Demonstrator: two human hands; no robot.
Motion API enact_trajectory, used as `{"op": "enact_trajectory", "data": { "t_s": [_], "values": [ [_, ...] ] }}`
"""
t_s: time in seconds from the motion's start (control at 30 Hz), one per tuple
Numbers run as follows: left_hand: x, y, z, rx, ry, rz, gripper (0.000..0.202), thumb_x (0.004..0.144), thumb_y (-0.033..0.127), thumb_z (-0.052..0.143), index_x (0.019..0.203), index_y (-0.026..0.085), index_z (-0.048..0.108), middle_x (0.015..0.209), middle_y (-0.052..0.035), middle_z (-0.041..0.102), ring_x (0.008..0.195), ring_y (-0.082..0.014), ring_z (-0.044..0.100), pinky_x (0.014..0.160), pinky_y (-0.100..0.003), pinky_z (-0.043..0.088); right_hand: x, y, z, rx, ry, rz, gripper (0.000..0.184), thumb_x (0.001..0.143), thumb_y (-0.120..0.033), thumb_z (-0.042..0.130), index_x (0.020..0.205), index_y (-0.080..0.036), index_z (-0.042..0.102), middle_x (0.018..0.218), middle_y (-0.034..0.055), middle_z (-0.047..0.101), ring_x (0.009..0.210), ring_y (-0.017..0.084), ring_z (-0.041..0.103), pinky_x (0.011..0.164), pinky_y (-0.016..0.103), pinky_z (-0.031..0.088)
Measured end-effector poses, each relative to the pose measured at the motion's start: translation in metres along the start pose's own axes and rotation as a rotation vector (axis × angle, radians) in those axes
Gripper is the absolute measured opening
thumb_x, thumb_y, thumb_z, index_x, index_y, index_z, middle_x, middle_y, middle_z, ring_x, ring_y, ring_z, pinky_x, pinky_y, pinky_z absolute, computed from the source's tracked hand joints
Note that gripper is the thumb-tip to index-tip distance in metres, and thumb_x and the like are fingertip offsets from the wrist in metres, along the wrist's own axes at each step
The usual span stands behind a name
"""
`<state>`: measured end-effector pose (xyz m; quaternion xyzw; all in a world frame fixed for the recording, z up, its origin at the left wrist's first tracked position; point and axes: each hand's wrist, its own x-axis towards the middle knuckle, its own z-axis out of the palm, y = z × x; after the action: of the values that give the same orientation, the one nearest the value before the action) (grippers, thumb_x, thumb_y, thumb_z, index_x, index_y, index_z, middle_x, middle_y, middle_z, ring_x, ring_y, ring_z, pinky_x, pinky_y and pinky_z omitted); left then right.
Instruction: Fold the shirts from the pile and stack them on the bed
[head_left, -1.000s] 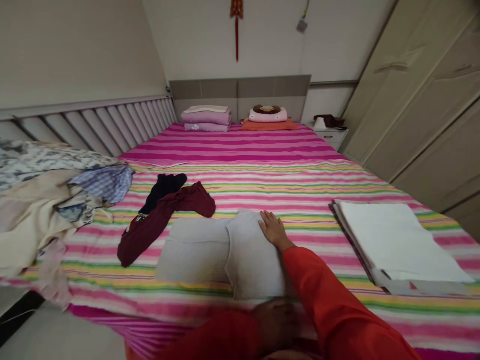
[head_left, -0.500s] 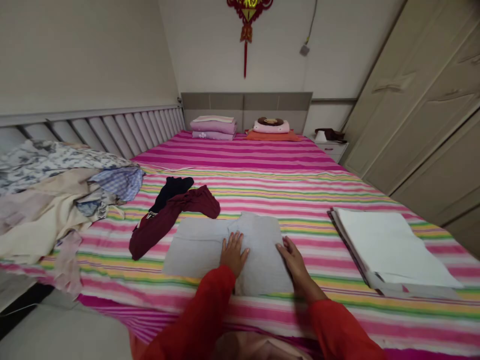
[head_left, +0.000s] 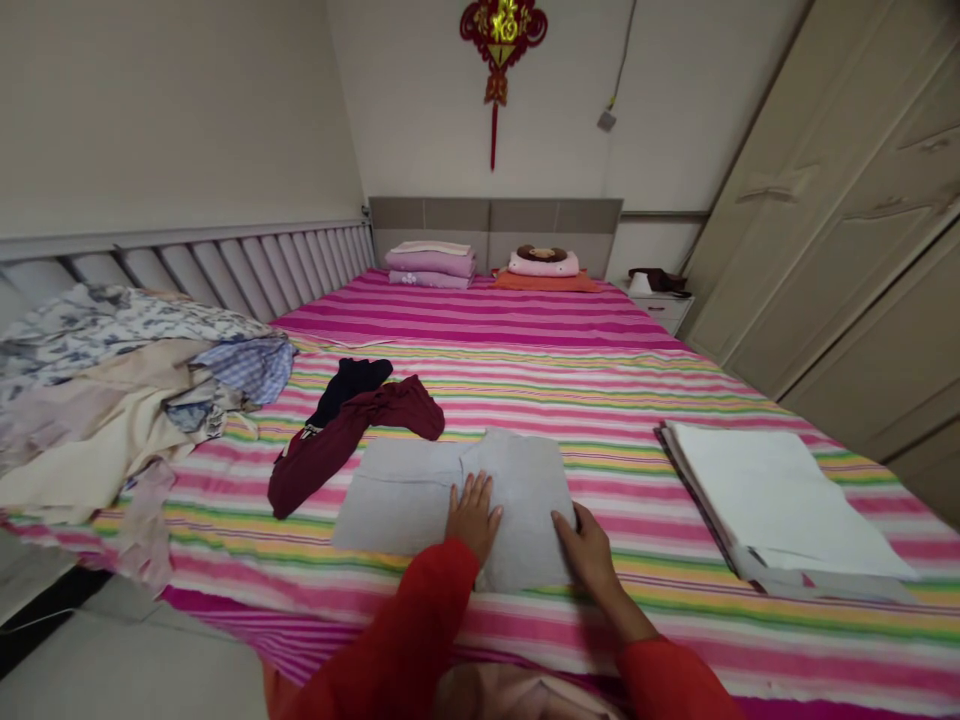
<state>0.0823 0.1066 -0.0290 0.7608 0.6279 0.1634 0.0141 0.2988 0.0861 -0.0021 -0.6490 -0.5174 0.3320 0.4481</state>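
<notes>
A light grey garment (head_left: 405,510), partly folded, lies on the striped bed in front of me; its exact kind cannot be made out. My left hand (head_left: 474,515) rests flat on the middle of it, fingers stretched out. At the garment's right edge is my right hand (head_left: 586,548), its thumb on top and its fingers curled around the cloth's border. Just beyond the garment's left part lie a maroon piece of clothing (head_left: 322,462) and a black one (head_left: 351,385), both crumpled.
A folded stack topped with white cloth (head_left: 780,495) lies at the right. Loose clothes (head_left: 97,400) are heaped at the left by the bed rail (head_left: 247,262). Folded purple bedding (head_left: 431,263) and an orange pillow (head_left: 544,283) sit near the headboard (head_left: 427,215). Wardrobe doors (head_left: 840,240) stand at the right.
My right hand's fingers have curled more around the garment's right edge. My left hand stays flat on the cloth. The view has tipped slightly upward.
</notes>
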Motion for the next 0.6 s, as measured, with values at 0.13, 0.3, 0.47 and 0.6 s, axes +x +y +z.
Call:
{"op": "enact_trajectory", "data": {
  "t_s": [0.13,0.3,0.47,0.6],
  "values": [
    [-0.013,-0.017,-0.002,-0.002,-0.005,0.041,0.051,0.096,0.028,0.034,0.146,0.023,0.042,0.154,-0.0074,0.040,0.144,-0.0245,0.032,0.116,-0.055,0.027,-0.008,-0.006,0.013,-0.434,0.068,-0.356,0.057,0.086,-0.049,0.049,0.133,-0.017,0.057,0.139,0.0174,0.055,0.130,0.035,0.046,0.107,0.054,0.035],
    [-0.003,-0.047,-0.021,0.037,-0.021,-0.060,0.052,0.095,0.027,0.034,0.146,0.022,0.041,0.155,-0.0083,0.038,0.145,-0.0253,0.030,0.116,-0.054,0.026,-0.005,-0.037,0.062,-0.584,-0.360,-0.580,0.052,0.097,-0.038,0.035,0.147,-0.031,0.040,0.156,0.0040,0.036,0.146,0.026,0.026,0.115,0.054,0.021],
    [0.004,-0.091,-0.044,0.052,-0.030,-0.212,0.049,0.095,0.030,0.038,0.143,0.026,0.046,0.154,-0.0060,0.039,0.145,-0.0265,0.029,0.117,-0.056,0.021,0.007,-0.060,0.114,-0.645,-0.539,-0.626,0.053,0.098,-0.039,0.035,0.150,-0.028,0.036,0.158,0.0055,0.032,0.147,0.025,0.023,0.118,0.055,0.012],
    [0.001,-0.133,-0.071,-0.074,0.064,-0.526,0.043,0.095,0.035,0.040,0.133,0.024,0.057,0.153,-0.0078,0.042,0.144,-0.0269,0.030,0.118,-0.054,0.019,0.014,-0.062,0.131,-0.692,-0.557,-0.573,0.056,0.097,-0.040,0.038,0.150,-0.021,0.036,0.157,0.0090,0.032,0.147,0.026,0.021,0.118,0.055,0.008]
  ]
}}
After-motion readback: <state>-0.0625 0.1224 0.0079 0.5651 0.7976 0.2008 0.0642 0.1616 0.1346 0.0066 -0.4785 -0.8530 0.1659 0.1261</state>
